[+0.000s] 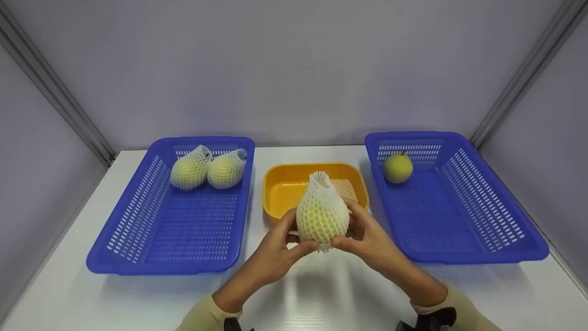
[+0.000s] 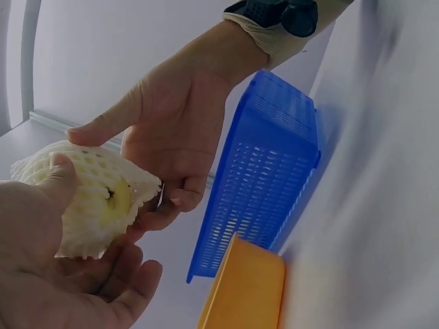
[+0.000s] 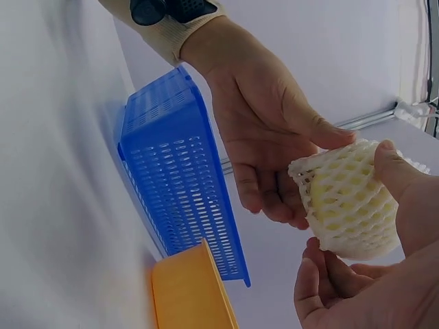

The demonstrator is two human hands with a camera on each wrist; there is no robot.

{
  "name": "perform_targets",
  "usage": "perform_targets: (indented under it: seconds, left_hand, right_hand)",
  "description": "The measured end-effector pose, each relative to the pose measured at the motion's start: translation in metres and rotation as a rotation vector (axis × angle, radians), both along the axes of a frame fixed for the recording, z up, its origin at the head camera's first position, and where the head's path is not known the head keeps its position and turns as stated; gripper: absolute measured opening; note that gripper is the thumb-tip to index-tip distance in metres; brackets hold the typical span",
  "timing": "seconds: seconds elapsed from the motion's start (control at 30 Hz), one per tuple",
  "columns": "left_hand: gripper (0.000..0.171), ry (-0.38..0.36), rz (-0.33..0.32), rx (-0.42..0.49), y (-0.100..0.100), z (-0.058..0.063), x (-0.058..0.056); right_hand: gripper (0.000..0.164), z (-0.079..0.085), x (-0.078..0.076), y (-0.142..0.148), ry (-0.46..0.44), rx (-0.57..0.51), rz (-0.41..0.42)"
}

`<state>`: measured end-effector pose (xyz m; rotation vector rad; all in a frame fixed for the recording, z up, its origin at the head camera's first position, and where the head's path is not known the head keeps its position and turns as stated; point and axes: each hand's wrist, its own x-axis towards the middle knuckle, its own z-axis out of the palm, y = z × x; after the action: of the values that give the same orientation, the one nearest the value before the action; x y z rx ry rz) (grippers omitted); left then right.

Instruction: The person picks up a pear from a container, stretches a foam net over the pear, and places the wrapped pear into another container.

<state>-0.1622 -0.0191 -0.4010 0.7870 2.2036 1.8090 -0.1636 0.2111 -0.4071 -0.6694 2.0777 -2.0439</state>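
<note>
Both hands hold a yellow-green apple in a white foam net sleeve (image 1: pixel 323 220) above the table's front middle. The left hand (image 1: pixel 274 257) grips it from the left and the right hand (image 1: pixel 374 243) from the right, both thumbs near its lower edge. The net's narrowed end points up and away. In the left wrist view the dark end of the apple (image 2: pixel 118 199) shows through the net's opening, between the near left hand (image 2: pixel 41 267) and the right hand (image 2: pixel 182 116). The right wrist view shows the netted apple (image 3: pixel 353 199) pinched under the thumbs.
An orange bin (image 1: pixel 280 195) with a piece of foam net (image 1: pixel 343 188) inside stands behind the hands. Two netted apples (image 1: pixel 189 171) lie at the back of the left blue basket (image 1: pixel 172 267). A bare apple (image 1: pixel 398 168) sits in the right blue basket (image 1: pixel 477 256). Walls enclose the table.
</note>
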Motion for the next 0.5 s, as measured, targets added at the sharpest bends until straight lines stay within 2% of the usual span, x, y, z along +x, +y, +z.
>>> perform_targets:
  seconds: [0.13, 0.33, 0.5]
  left_hand:
    - [0.071, -0.027, 0.015, 0.073, -0.0004, 0.0001, -0.0009]
    - [0.075, -0.065, 0.021, 0.171, 0.0023, -0.0010, -0.0012]
    - [0.087, -0.115, 0.012, 0.254, 0.0060, -0.0046, -0.0010]
  right_hand:
    - [0.085, -0.0005, 0.0012, -0.0008, -0.029, -0.039, -0.019]
    - [0.076, -0.0011, 0.0034, -0.0021, -0.019, -0.057, -0.060]
    - [0.073, 0.0001, 0.0063, -0.0038, -0.011, -0.098, -0.107]
